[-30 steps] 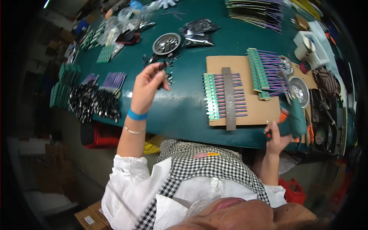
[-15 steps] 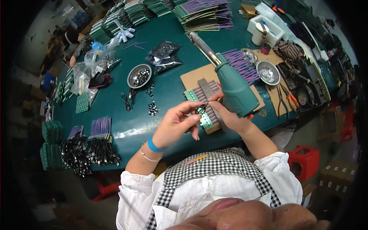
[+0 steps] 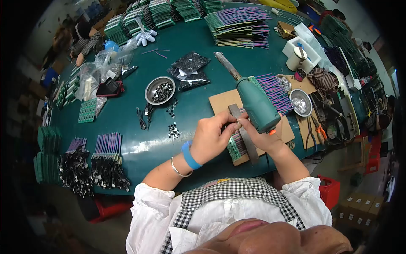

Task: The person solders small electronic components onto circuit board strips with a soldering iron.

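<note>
My left hand [image 3: 212, 136] and my right hand [image 3: 265, 139] meet fingertip to fingertip over the work. Both are pinched closed, and whatever lies between the fingertips is too small to name. Below them a flat metal bar [image 3: 249, 146] lies across a green circuit board [image 3: 233, 149] with wires, resting on a cardboard sheet [image 3: 219, 101]. My hands cover much of the board. Close above my right hand stands a green heat gun [image 3: 259, 103], its metal nozzle pointing to the far left.
To the left are a metal bowl [image 3: 149, 92] of small black parts, loose parts [image 3: 174, 132] and tweezers [image 3: 144, 118]. Purple-wired boards [image 3: 272, 89], a second bowl [image 3: 305, 96] and pliers [image 3: 320, 132] lie right. Bundled cables [image 3: 108, 169] line the near left edge. A person [image 3: 82, 42] sits far left.
The view has shifted. My left hand has turned its back upward and its fingers have closed in toward my right fingertips. My right hand stays beside the heat gun.
</note>
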Demonstrator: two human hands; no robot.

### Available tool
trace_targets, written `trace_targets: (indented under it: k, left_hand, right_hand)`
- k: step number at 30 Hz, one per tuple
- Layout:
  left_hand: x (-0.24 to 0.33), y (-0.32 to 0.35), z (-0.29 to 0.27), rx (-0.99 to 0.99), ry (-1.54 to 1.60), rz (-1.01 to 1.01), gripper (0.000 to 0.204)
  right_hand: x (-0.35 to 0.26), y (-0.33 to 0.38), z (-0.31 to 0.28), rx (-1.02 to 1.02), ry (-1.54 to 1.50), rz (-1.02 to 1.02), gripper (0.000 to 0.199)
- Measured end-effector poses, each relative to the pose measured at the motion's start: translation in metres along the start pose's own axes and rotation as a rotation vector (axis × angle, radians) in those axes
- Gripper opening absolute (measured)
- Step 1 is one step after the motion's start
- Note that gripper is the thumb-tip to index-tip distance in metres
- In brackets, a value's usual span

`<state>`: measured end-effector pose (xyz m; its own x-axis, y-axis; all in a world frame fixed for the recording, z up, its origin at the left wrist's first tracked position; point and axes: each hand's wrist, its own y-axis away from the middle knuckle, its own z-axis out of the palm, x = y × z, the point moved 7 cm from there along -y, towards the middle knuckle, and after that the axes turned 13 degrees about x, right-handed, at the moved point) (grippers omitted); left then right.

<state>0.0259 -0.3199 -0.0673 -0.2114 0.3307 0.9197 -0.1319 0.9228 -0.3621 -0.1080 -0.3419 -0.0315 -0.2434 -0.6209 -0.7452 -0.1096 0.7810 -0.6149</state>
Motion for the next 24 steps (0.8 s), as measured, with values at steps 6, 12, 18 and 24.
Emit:
trace_targets:
  k: [6, 12, 18, 24]
  left_hand:
    - [-0.015, -0.011, 0.012, -0.016, -0.083, 0.020, 0.008]
    - [-0.042, -0.003, 0.028, -0.182, 0.460, -0.519, 0.007]
    - [-0.058, 0.010, 0.031, -0.185, 0.551, -0.693, 0.008]
    - [-0.055, 0.022, 0.032, -0.194, 0.513, -0.649, 0.010]
  right_hand:
    - [0.053, 0.005, -0.003, 0.025, -0.242, 0.433, 0.036]
    - [0.076, 0.017, 0.010, -0.067, -0.627, 0.824, 0.054]
    - [0.081, 0.028, -0.003, 0.098, -0.499, 0.802, 0.053]
    - [0.062, 0.043, -0.004, 0.127, -0.474, 0.726, 0.052]
